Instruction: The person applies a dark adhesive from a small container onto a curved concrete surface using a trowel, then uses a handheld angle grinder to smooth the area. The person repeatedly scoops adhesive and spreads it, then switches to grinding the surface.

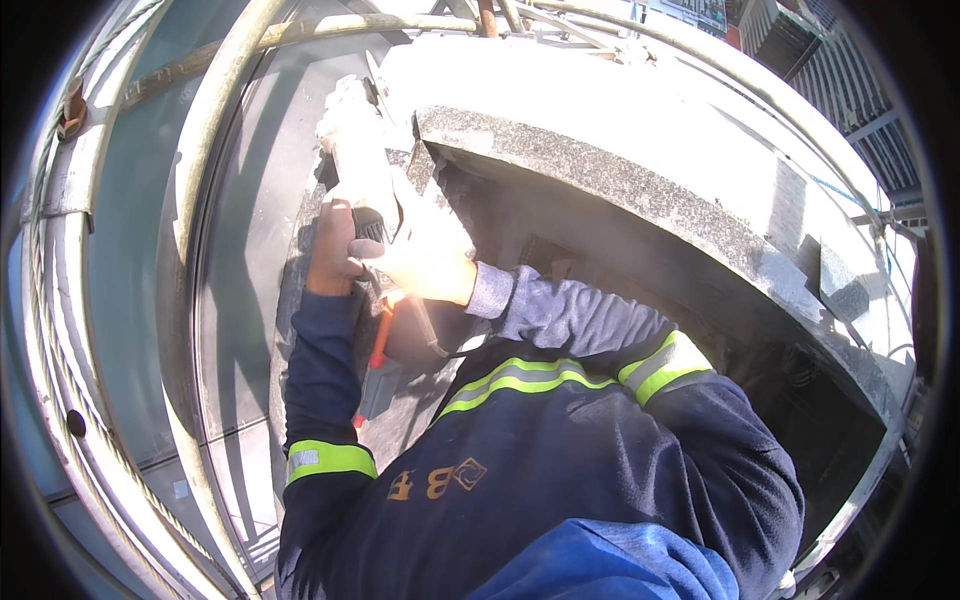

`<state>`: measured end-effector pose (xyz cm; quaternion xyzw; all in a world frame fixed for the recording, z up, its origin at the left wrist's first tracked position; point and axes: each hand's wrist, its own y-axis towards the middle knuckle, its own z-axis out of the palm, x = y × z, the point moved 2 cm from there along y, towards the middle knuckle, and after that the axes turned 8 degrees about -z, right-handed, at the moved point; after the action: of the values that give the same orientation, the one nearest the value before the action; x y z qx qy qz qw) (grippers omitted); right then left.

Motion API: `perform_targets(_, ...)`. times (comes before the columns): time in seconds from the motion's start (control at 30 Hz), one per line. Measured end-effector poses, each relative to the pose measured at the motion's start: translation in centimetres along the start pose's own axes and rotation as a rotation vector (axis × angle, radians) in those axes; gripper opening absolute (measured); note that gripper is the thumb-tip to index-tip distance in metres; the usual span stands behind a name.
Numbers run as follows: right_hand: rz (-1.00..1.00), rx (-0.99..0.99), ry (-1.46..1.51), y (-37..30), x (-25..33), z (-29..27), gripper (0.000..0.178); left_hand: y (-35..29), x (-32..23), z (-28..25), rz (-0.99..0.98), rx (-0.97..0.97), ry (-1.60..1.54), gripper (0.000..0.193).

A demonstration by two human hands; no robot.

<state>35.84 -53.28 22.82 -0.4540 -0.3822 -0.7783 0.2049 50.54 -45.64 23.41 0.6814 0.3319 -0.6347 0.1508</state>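
Note:
Both my hands are closed around a handheld power tool (362, 170), washed out by glare, with a dark vented part near my fingers. My left hand (333, 245) grips it along its left side. From the right, my right hand (432, 255) wraps over it, its fingers meeting the left hand's by the vents. The tool's front end points away from me at the narrow end of a stone-like ledge (560, 145); glare hides its exact contact. Below the hands lies an orange-handled tool with a grey end (381, 335), beside a dark cord (450, 352).
At the left, a metal pole (185, 200) and a wire rope (45, 300) run beside glass panels (240, 240). More poles (350, 25) cross the far side. Under the ledge is a dark, hazy recess (760, 400). A grey slab (845, 280) stands at the right.

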Motion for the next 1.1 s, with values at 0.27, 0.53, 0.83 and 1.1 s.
perform_targets(0.27,0.032,0.16,0.315,-0.1,0.1,-2.9,0.082,-3.7,-2.1,6.0,0.01,-0.129,-0.256,0.057)
perform_targets(0.53,0.168,0.121,0.144,3.0,7.5,-9.9,0.067,0.2,-0.7,4.4,0.533,-0.438,0.732,0.021)
perform_targets(0.83,0.09,-0.14,-0.019,1.4,12.7,-16.5,0.066,6.0,1.9,5.3,0.32,-0.368,1.27,0.027)
perform_targets(1.1,0.086,-0.254,0.114,-0.9,13.9,-22.3,0.069,5.3,1.7,5.9,0.647,-0.564,0.97,0.016)
